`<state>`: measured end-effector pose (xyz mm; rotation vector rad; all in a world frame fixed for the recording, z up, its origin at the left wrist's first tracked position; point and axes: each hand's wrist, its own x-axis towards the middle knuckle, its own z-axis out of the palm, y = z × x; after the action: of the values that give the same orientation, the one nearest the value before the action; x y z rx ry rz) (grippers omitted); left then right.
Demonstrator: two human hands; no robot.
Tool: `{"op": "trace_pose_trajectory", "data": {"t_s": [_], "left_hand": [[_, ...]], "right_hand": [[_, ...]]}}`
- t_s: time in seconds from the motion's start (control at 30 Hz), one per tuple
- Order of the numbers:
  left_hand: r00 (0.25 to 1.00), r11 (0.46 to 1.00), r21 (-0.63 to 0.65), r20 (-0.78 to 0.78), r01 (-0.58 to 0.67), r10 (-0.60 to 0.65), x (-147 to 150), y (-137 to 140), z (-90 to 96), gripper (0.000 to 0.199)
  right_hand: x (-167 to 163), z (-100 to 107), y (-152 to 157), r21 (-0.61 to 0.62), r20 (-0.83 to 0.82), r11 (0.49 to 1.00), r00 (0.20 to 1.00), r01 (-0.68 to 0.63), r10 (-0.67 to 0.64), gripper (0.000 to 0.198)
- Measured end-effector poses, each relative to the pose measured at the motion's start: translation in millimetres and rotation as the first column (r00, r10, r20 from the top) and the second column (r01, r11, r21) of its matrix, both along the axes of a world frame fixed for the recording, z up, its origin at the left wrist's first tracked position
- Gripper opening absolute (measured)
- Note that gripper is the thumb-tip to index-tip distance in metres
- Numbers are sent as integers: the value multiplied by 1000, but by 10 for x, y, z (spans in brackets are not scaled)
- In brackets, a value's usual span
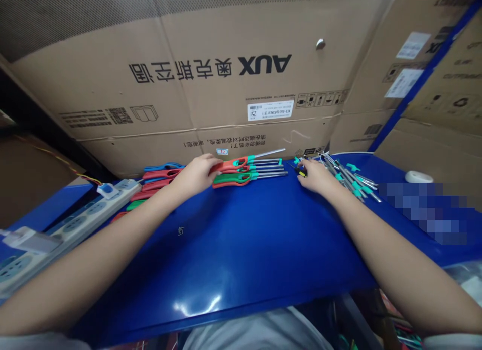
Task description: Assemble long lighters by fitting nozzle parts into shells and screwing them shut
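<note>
My left hand (pixel 203 171) is closed on the red handle of a long-neck lighter (pixel 229 165), whose metal tube slants up to the right. Beside and below it lie more long-neck lighters, one with a green and orange handle (pixel 233 179), their tubes pointing right. My right hand (pixel 314 174) has its fingers closed around a small black-and-yellow tool (pixel 302 174) with a thin dark tip pointing left; its exact kind is not clear. Just right of that hand is a loose pile of metal tubes with teal parts (pixel 352 179).
Red, blue and green handles (pixel 161 173) lie behind my left forearm. A white power strip (pixel 83 222) with plugs runs along the left side. Cardboard walls (pixel 211 99) enclose the blue table (pixel 241 249). A white rounded object (pixel 419 177) sits at right.
</note>
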<state>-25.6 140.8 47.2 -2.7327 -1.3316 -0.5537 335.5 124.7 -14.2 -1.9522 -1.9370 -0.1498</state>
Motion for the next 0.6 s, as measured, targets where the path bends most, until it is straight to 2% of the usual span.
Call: {"op": "trace_pose_trajectory", "data": {"t_s": [0.23, 0.37, 0.6], "left_hand": [[1000, 1000, -5, -1, -29, 29, 84, 519, -95, 36], [1000, 1000, -13, -2, -13, 13, 74, 606, -160, 33], [1000, 1000, -3, -13, 23, -23, 62, 645, -223, 35]], "right_hand": [[-74, 111, -15, 171, -79, 985, 997, 15, -2, 33], [-118, 164, -49, 216, -103, 976, 994, 4, 18, 32], [-144, 108, -24, 193, -109, 981, 993, -29, 51, 31]]}}
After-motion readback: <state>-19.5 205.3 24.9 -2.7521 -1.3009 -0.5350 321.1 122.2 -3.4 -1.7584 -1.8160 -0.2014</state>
